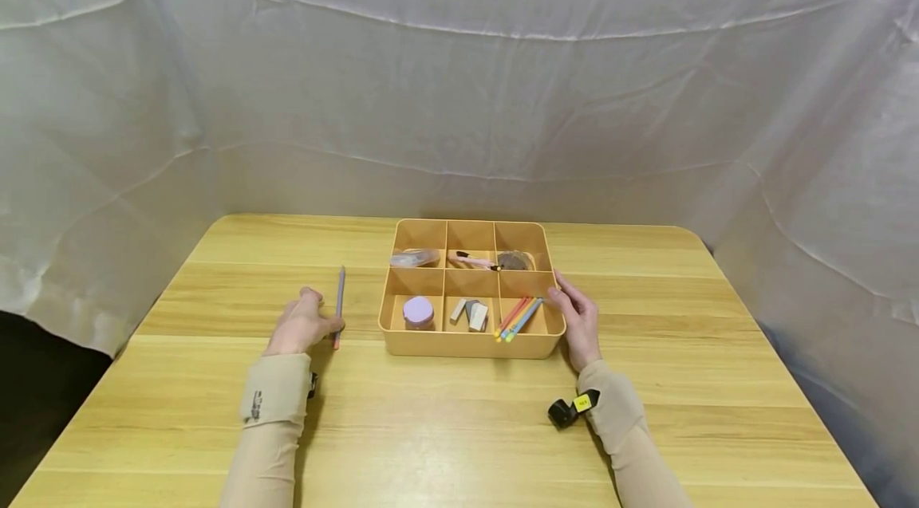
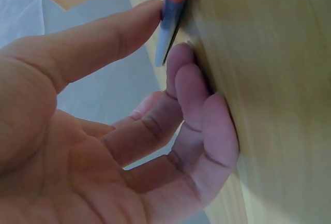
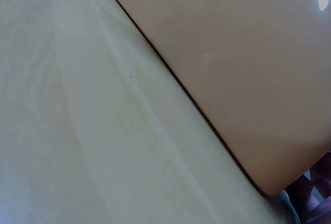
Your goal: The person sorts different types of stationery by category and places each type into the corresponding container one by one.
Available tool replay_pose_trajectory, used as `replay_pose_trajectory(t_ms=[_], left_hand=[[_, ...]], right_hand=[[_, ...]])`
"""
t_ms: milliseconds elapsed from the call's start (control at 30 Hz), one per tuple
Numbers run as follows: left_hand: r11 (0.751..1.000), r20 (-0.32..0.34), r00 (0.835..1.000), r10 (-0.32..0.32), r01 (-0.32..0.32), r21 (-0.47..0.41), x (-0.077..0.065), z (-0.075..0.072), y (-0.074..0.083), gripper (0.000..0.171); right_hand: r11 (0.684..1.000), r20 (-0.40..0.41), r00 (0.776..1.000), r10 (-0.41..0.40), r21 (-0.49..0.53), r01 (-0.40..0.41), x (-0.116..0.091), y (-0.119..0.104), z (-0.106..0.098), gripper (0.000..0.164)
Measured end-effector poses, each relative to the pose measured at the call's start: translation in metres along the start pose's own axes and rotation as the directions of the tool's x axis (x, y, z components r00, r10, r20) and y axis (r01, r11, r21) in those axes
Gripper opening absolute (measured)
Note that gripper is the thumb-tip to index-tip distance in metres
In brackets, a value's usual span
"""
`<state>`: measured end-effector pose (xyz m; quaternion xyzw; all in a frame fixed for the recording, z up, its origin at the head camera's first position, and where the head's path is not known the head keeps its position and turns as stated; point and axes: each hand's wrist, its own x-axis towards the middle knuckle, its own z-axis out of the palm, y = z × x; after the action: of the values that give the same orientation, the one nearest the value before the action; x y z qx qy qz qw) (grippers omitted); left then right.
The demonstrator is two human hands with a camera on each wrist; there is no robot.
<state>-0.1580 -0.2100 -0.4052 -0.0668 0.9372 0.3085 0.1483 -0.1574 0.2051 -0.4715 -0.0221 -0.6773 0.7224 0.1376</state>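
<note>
On the table's left side lies a slim grey-blue pen (image 1: pixel 341 293) with a coral end. My left hand (image 1: pixel 303 324) is over its near part: the thumb tip (image 2: pixel 152 12) meets the pen's side, while the bent fingers rest by the table, a gap showing between index fingertip and pen. A yellow-tan six-compartment organizer box (image 1: pixel 470 344) stands in the middle. My right hand (image 1: pixel 580 324) grips its right wall, thumb at the rim and fingers outside. In the right wrist view, the box wall (image 3: pixel 248 79) fills much of the picture and the hand shows only at the corner.
The front compartments hold a purple-lidded jar (image 1: pixel 418 311), several eraser-like blocks (image 1: pixel 477 317) and several coloured pens (image 1: pixel 524 317). Behind are a clear plastic item (image 1: pixel 414 258), a pink stick-like item (image 1: pixel 471 260) and a brown round item (image 1: pixel 514 261). Grey curtains (image 1: pixel 467 93) surround the table (image 1: pixel 445 428).
</note>
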Motion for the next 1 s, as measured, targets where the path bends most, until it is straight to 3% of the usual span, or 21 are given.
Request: replay_pose_trajectory(t_ms=[633, 1000], left_hand=[[0.997, 0.022, 0.999, 0.027, -0.028, 0.065, -0.0020, -0.0046, 0.0012, 0.067], [0.999, 0.083, 0.996, 0.036, -0.034, -0.033, -0.0004, -0.0057, -0.0033, 0.067]], right_hand=[[1.000, -0.004, 1.000, -0.004, -0.013, 0.004, 0.0001, 0.0000, 0.0003, 0.043], [1.000, 0.002, 1.000, 0.004, -0.029, -0.003, 0.0002, -0.0006, -0.0005, 0.043]])
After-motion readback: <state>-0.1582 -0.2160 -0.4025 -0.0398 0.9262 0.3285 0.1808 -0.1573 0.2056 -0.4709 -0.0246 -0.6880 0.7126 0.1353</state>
